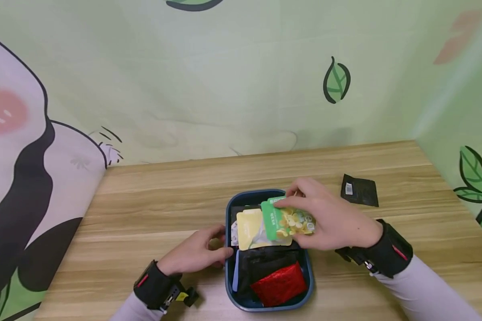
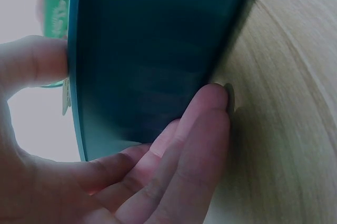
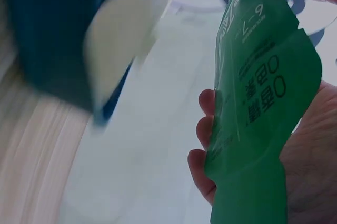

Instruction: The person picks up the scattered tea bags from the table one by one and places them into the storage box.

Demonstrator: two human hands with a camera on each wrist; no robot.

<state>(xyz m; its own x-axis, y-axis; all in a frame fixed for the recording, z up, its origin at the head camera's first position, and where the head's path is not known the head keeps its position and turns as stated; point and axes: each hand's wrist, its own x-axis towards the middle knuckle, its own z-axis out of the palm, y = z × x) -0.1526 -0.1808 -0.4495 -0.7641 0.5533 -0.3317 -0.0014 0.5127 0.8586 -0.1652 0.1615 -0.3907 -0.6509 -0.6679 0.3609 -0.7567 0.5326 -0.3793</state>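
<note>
In the head view my right hand (image 1: 325, 214) holds a green printed pouch (image 1: 279, 221) with yellow pictures over the basket. The pouch (image 3: 263, 71) fills much of the right wrist view, fingers behind it and the thumb near its top. My left hand (image 1: 197, 249) rests against the left side of the dark blue basket (image 1: 310, 285); in the left wrist view the thumb touches the rim and the fingers lie along the outer wall. Inside the basket are a pale yellow pouch (image 1: 249, 229), black packets (image 1: 251, 267), a red foil packet (image 1: 281, 283) and a slim blue strip (image 1: 235, 272).
A small black packet (image 1: 361, 191) with a white label lies on the wooden table (image 1: 152, 200), behind and right of the basket. A green printed backdrop (image 1: 225, 89) stands along the table's rear edge.
</note>
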